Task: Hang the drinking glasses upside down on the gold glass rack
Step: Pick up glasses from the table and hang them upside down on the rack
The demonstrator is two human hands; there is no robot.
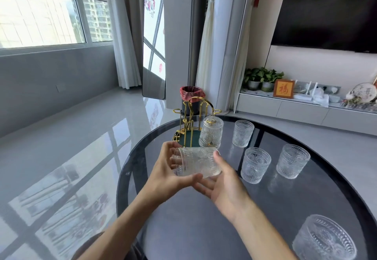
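**Over the table, second glass in hand**

Above the round table [204, 229], left hand [163, 170] and right hand [226, 184] cradle a glass [197, 163] on its side. One glass [211, 135] hangs on the gold rack [191, 117]. Next, likely: invert, hook onto a free prong.

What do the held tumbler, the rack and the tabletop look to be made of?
Held tumbler: clear pressed glass, embossed pattern, fingers visible through it. Rack: metal by its look, polished gold finish with bright glints. Tabletop: probably dark tinted glass, glossy, with reflections of the glasses.
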